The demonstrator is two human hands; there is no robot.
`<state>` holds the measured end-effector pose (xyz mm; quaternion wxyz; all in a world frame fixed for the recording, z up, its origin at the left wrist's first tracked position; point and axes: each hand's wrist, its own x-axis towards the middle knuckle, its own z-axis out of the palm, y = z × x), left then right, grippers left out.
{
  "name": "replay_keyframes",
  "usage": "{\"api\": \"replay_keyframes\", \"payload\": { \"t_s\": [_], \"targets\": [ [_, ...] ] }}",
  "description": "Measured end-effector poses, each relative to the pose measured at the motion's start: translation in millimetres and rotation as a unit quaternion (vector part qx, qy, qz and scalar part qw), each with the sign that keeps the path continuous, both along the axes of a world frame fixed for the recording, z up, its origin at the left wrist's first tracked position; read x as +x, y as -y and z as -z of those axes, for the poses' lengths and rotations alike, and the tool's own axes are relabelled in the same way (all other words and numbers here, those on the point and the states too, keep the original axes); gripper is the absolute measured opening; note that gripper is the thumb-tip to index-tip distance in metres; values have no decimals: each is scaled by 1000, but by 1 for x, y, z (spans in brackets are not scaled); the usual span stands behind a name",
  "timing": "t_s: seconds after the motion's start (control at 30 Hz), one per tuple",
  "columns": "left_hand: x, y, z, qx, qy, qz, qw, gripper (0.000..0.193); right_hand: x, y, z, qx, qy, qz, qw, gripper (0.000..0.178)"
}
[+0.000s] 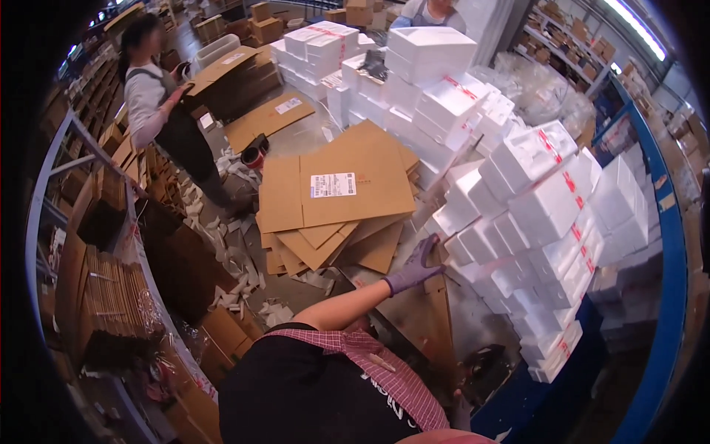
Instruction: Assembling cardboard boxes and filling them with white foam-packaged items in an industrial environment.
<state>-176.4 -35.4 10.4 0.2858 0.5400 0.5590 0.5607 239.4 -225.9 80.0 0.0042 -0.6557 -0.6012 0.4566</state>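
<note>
My left hand [416, 271], in a purple glove, reaches out with thumb and fingers apart. It is beside the near edge of the stacked white foam boxes [510, 229], several of them bound with red-printed tape. Below that hand is a brown cardboard piece [438, 318]; whether the palm touches it I cannot tell. Left of the hand lies a pile of flattened cardboard boxes [370, 170], the top one with a white label [333, 185]. My right hand [461, 411] shows only partly at the lower edge, also gloved, its fingers mostly hidden.
A person in a dark apron [174, 111] stands at the far left by more flat cardboard [233, 78]. Another person [429, 13] is behind the far foam boxes [322, 48]. Scraps [229, 259] litter the floor. A blue rail [669, 244] curves along the right.
</note>
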Motion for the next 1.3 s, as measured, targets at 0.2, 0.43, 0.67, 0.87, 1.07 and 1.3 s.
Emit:
{"api": "replay_keyframes", "payload": {
  "t_s": [0.2, 0.43, 0.67, 0.87, 1.07, 1.3],
  "targets": [
    [-30, -2, -22, -86, 54, 112, 989, 79, -13, -36, 12, 155, -68, 137, 976, 58],
    [-94, 45, -37, -328, -6, 426, 843, 88, -78, -66, -14, 456, 80, 103, 881, 44],
    [-44, 69, -23, -290, -320, 215, 876, 94, -116, -32, -59, 257, 75, -73, 961, 53],
    [-63, 9, -40, -188, 88, 207, 956, 40, -119, -104, 64, 426, 222, -179, 858, 55],
    [-8, 17, 3, -119, -335, -83, 931, 71, -159, -121, -36, 455, -7, -77, 887, 38],
    [3, 17, -27, -17, -12, -102, 995, 61, -150, -101, -5, 392, 128, -204, 888, 110]
  ]
}}
